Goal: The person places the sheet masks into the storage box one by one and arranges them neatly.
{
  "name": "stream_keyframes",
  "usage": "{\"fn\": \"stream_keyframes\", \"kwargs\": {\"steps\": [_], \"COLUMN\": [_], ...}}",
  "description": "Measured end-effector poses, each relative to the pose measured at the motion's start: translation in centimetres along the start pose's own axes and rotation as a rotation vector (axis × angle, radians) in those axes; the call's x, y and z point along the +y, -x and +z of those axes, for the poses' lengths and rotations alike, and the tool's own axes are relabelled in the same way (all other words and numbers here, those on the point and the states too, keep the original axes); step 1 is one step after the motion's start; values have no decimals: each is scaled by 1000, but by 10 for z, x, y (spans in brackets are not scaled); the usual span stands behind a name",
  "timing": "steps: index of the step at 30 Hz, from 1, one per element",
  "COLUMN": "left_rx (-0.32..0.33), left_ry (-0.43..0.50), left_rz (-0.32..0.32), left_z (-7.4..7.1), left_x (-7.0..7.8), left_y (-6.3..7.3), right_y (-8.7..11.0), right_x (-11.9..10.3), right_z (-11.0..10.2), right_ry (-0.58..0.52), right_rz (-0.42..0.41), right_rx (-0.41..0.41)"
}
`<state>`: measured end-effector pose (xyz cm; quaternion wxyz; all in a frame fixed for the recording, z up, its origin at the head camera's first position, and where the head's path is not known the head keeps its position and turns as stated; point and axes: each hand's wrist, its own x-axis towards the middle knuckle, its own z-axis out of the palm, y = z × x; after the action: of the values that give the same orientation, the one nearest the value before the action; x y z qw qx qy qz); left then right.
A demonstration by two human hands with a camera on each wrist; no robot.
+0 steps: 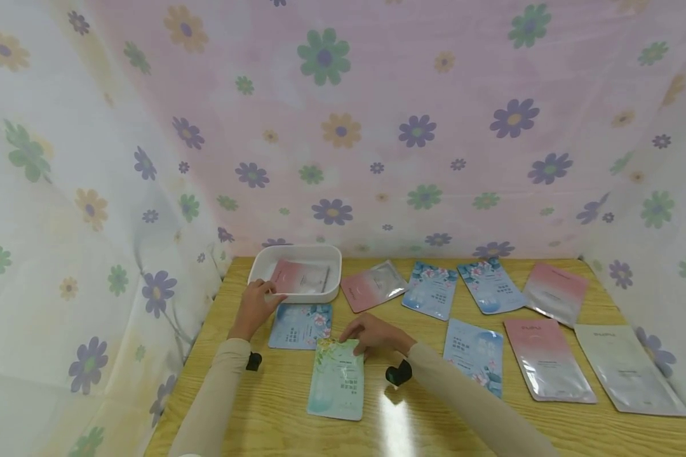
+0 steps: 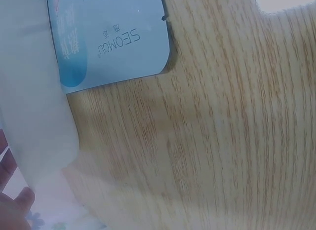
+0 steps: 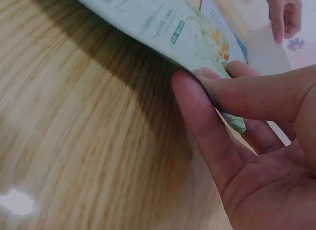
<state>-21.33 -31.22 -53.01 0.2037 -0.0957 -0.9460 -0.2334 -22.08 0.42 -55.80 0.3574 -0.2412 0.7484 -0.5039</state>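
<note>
My right hand (image 1: pixel 373 333) pinches the top edge of a green sheet mask packet (image 1: pixel 336 387) between thumb and fingers. In the right wrist view the green packet (image 3: pixel 148 22) tilts up off the wood, with a shadow under it. At the front left corner of a white plastic bin (image 1: pixel 295 298), my left hand (image 1: pixel 256 306) holds the rim, thumb along the front wall. Inside the bin lies a pink sheet mask packet (image 1: pixel 297 277). Just in front of the bin is a blue flowered packet (image 1: pixel 301 326), partly overlapped by the green one in the head view.
More packets lie to the right on the wooden table (image 1: pixel 263 406): a pink one (image 1: pixel 374 285) beside the bin, several blue ones (image 1: pixel 430 290), other pink ones (image 1: pixel 550 360) and a pale green one (image 1: pixel 631 369) at the far right. A flowered cloth (image 1: pixel 377 209) hangs behind and along both sides.
</note>
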Motion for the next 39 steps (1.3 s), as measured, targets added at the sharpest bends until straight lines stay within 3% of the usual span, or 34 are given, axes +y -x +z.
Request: {"fn": "stream_keyframes", "kwargs": {"steps": [12, 27, 35, 39], "left_rx": [26, 1, -10, -17], "left_ry": [1, 4, -1, -3], "left_rz": [30, -3, -17, -22], "left_z": [4, 1, 3, 3], "left_x": [-4, -2, -4, -4], "left_y": [-4, -2, 0, 1], "right_y": [16, 36, 41, 40], "right_x": [2, -11, -16, -12], "right_z": [-10, -24, -32, -34], "right_ry": [-18, -205, -162, -15], "right_rz": [-98, -176, -177, -136], "right_rx": [47, 184, 219, 301]}}
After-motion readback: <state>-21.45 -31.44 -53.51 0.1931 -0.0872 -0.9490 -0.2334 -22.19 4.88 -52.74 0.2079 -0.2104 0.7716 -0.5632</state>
